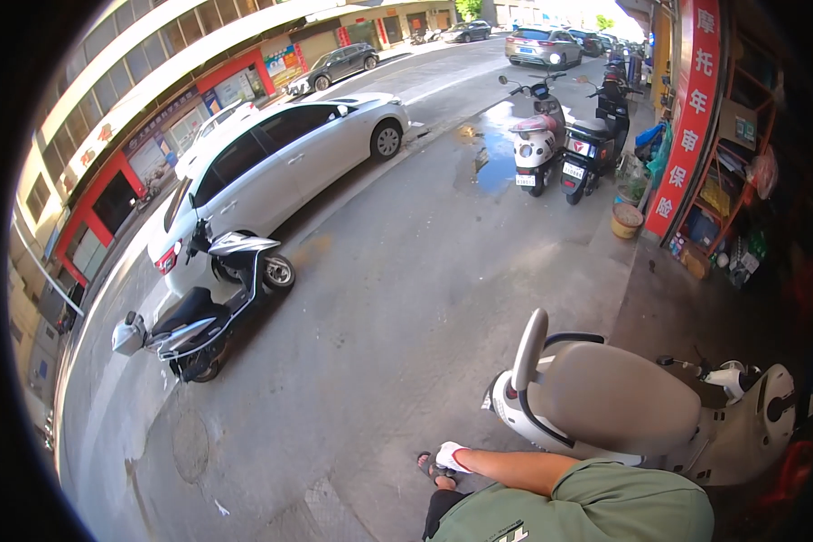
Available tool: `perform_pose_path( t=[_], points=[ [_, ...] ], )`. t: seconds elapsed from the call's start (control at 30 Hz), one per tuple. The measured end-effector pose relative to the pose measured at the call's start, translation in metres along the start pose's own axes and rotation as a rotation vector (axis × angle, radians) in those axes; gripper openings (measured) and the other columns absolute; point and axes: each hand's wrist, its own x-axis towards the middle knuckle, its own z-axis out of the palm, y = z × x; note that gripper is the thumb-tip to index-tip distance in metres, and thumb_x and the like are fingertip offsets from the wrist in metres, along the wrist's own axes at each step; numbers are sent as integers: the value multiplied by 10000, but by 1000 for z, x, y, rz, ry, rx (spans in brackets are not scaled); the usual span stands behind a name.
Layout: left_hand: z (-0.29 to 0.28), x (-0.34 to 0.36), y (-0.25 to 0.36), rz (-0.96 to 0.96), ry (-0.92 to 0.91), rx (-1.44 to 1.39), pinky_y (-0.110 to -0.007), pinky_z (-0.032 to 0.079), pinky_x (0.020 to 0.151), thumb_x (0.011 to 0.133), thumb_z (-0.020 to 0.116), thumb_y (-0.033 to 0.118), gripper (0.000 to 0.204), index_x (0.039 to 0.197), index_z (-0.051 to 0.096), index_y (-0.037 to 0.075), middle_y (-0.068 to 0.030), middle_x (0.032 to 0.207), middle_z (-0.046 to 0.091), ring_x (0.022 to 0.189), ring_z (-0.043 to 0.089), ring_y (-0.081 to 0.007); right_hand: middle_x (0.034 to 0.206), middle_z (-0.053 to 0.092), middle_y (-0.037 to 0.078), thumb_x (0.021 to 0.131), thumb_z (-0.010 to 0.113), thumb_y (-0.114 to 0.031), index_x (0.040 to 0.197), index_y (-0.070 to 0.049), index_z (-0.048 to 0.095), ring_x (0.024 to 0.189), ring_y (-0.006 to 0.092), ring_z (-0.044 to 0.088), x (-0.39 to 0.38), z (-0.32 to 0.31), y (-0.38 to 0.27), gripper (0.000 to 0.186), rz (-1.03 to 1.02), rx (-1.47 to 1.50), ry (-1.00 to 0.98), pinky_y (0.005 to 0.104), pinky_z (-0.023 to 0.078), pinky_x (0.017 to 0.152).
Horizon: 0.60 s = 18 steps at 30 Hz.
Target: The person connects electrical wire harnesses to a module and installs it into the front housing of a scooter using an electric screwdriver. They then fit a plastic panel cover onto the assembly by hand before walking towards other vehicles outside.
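Note:
My right hand [453, 457], in a white glove, hangs low at the lower edge, with the bare forearm reaching left from a green sleeve. It is next to a foot in a dark sandal [427, 465]; whether it touches it I cannot tell. The fingers are too small and partly hidden to read. Close beside my arm stands a white and beige scooter [619, 397] with a wide grey-brown seat and a curved backrest. My left hand is out of the picture.
A silver scooter [208, 316] stands on the left beside a white car [280, 163]. Two more scooters, one white [537, 144] and one black [589, 149], are parked ahead near a puddle [497, 158]. At right are a plant pot [626, 220], a red sign pillar [686, 117] and cluttered shelves [727, 172].

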Motion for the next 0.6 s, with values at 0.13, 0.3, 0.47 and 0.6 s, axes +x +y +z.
perform_pose_path(
  t=[0.13,0.3,0.47,0.6],
  points=[
    [-49,102,94,81,35,132,-413,532,697,924,560,342,380,889,724,1,-152,830,718,764,666,-285,898,757,123,913,618,-125,1139,-73,764,745,224,677,106,-25,-68,274,29,-152,164,378,518,652],
    [-108,248,228,147,-38,73,-464,518,688,905,570,392,412,843,732,17,-173,825,725,759,663,-313,885,748,116,892,660,-194,1052,-16,744,748,230,683,192,-93,-149,254,-78,-214,404,370,528,673],
    [-108,356,375,335,-113,50,-351,437,493,916,598,306,246,814,638,86,-35,668,597,569,540,-156,1001,741,196,953,571,-512,1061,-14,738,926,344,698,194,-169,-212,536,104,-275,535,440,535,827],
    [-51,413,493,467,-66,65,-346,405,455,908,593,283,219,797,628,99,-35,657,592,526,512,-149,1257,664,256,953,527,-537,1189,-29,721,1235,403,610,230,-269,-194,593,358,-293,529,475,478,1032]
  ],
)
